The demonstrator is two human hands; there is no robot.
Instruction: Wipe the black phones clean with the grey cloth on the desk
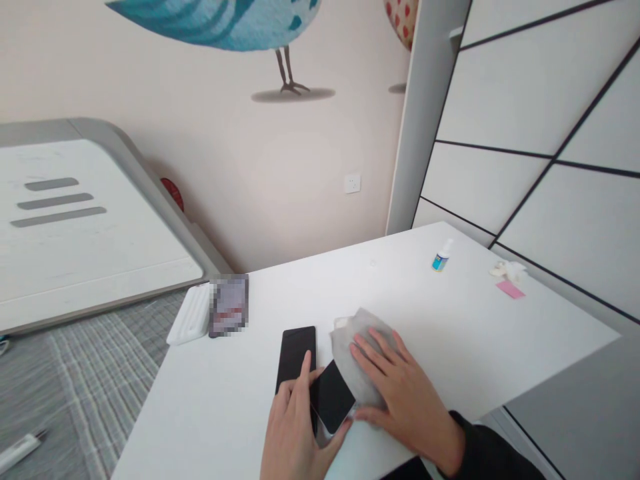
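Observation:
My left hand grips the lower end of a phone with a dark screen, thumb on one edge and fingers on the other. Its index finger stretches forward over a second black phone, which lies flat on the white table. A light grey cloth covers the far part of the held phone. Flat over that cloth lies my right hand, fingers stretched and slightly apart, its thumb close to the phone's near edge. A pale edge shows behind the cloth; I cannot tell what it belongs to.
The white table carries a small spray bottle, a pink slip beside crumpled white material, a partly blurred flat item and a white tray-like piece. A bed borders the left; wardrobe doors rise at right.

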